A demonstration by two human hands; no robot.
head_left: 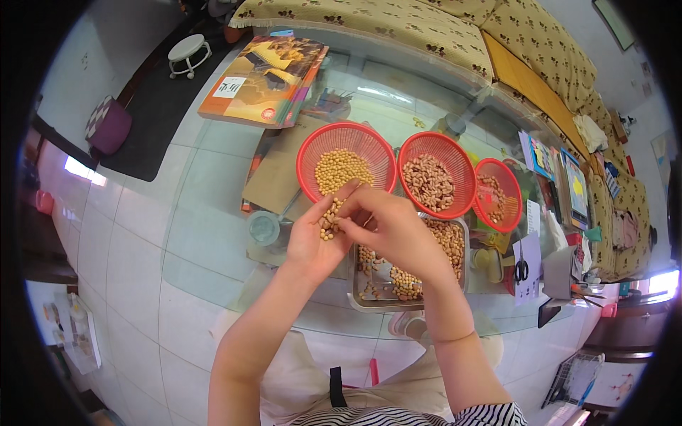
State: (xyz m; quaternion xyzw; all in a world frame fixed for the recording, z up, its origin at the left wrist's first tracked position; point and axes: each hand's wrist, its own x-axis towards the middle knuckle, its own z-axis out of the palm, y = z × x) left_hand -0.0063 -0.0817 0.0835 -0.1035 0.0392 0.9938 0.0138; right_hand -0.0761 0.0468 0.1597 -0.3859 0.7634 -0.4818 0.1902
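Observation:
My left hand [310, 245] is cupped palm up around a small handful of yellow soybeans [328, 226]. Over that palm, my right hand [391, 226] has its thumb and fingers pinched together among the beans; whatever is between the fingertips is hidden. Just beyond my hands stands a red plastic basket [304, 157] with soybeans in it. To its right, a second red basket [465, 157] contains pinkish speckled beans [428, 182]. A smaller red basket [510, 174] farther right has some brownish beans. Under my right forearm lies a metal tray [383, 307] of mixed beans.
Everything stands on a glass-topped table [206, 220]. A stack of books [263, 78] is at the far left, with a glass cup [264, 228] nearer me. Scissors [522, 270], a tissue box [561, 270] and more books sit at the right. A patterned sofa [398, 21] lies beyond.

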